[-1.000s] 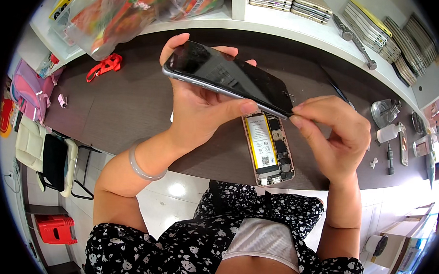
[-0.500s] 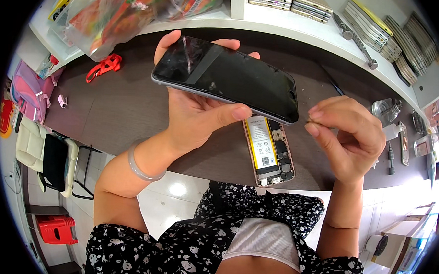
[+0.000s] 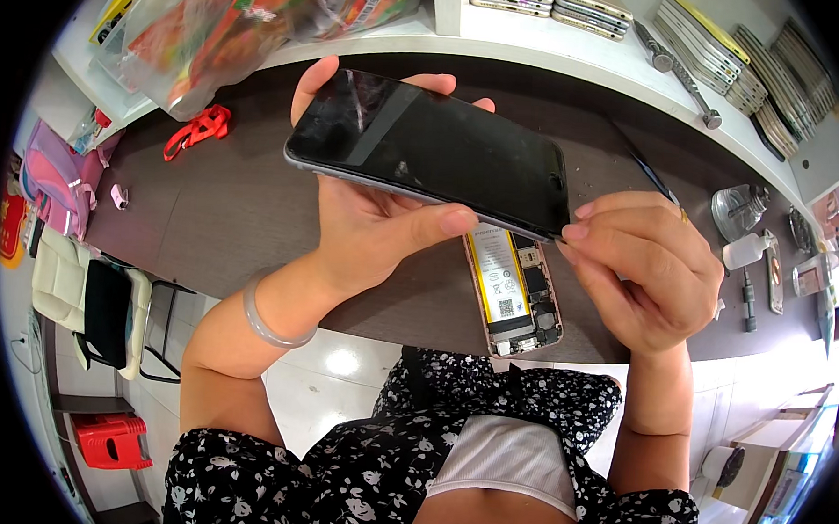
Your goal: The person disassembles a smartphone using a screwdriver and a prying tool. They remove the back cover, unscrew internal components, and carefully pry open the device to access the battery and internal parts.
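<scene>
A black-screened smartphone (image 3: 433,155) is tilted above the brown desk, gripped by my left hand (image 3: 365,217) with the thumb along its near edge and fingers behind. At the phone's right end, my right hand (image 3: 649,267) pinches thumb and forefinger together against the lower corner. Whatever may be between those fingertips is too small to make out. Below lies an opened phone body (image 3: 548,314), its battery and inner parts exposed; the held phone and left thumb cover its upper end.
Dark tweezers (image 3: 641,164) lie beyond my right hand. To the right stand a glass jar (image 3: 732,215), a white bottle (image 3: 746,251) and a small screwdriver (image 3: 748,300). Stacked phone casings (image 3: 700,45) fill the white shelf behind. A red strap (image 3: 198,131) lies at left.
My right hand has moved left, bringing its pinched fingertips from beside the phone to its lower right corner. The left hand and phone have barely shifted.
</scene>
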